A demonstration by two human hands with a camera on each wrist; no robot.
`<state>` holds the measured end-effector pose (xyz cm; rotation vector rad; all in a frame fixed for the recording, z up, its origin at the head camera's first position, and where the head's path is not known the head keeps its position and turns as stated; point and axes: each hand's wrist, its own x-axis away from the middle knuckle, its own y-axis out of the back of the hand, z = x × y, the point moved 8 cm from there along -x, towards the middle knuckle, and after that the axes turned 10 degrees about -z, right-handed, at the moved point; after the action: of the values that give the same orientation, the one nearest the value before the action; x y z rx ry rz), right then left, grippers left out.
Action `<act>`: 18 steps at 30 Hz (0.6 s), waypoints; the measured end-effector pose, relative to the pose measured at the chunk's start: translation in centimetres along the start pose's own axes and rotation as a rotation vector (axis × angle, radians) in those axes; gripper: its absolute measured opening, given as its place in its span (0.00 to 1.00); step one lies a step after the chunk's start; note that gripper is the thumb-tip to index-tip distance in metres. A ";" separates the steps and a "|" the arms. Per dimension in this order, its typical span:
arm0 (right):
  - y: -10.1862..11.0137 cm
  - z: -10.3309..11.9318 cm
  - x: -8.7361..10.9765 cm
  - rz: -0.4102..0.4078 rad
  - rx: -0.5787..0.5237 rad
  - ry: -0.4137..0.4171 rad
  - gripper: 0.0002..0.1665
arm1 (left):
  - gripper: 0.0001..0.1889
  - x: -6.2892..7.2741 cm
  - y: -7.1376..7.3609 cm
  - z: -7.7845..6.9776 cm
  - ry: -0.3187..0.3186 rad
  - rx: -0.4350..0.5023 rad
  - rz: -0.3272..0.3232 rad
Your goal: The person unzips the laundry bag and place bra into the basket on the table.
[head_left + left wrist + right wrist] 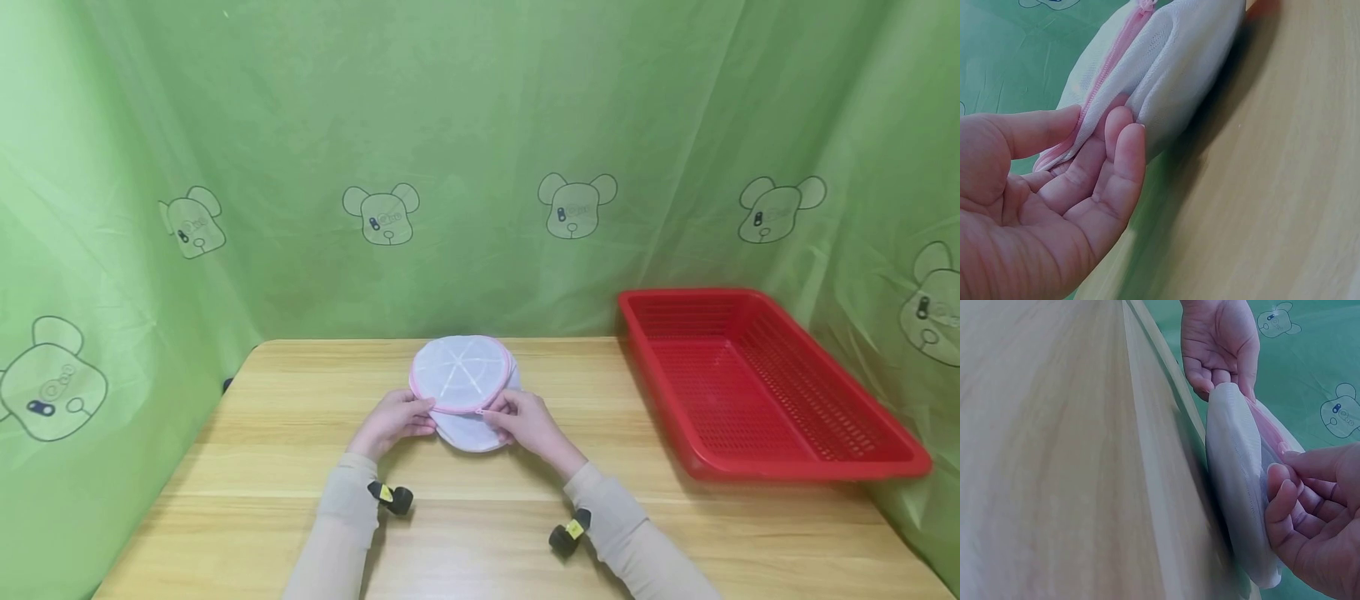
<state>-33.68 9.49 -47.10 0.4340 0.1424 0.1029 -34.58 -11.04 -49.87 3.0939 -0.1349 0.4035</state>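
Both hands are pinching the pink zipper rim of a round white mesh laundry bag (465, 392), one at each side, so the bag is being kept tilted up on edge at the middle of the wooden surface (300, 483) rather than lying flat. From the head camera, the left hand (393, 421) is holding the rim at the bag's left, and the right hand (525, 421) is closing finger and thumb at the rim's near edge, right where the zipper pull seems to be sitting; that looks like a hold meant to steady the bag while the zipper is being worked. A red plastic basket (817, 462) is standing well apart at the right of the surface, and a green curtain with bear prints (480, 167) is hanging behind.

From the left wrist camera, the left hand (1054, 206) is gripping lightly: the thumb is lying on the pink zipper tape and the fingers (1125, 156) are curling up against the mesh bag (1172, 69) from below, trapping the seam between them.

From the right wrist camera, the right hand (1310, 519) is pinching the bag's (1235, 487) upper edge with bent fingers and thumb, while the left hand (1219, 344) is holding the far end; the bag's lower side is resting on the surface (1054, 456).
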 end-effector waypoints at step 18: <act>0.3 0.3 0.0 -0.021 -0.009 0.010 0.06 | 0.13 -0.1 0.3 0.0 0.008 -0.001 -0.017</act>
<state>-33.65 9.65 -46.70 0.4227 0.1563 0.0846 -34.71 -11.31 -49.93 3.0896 -0.1088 0.4150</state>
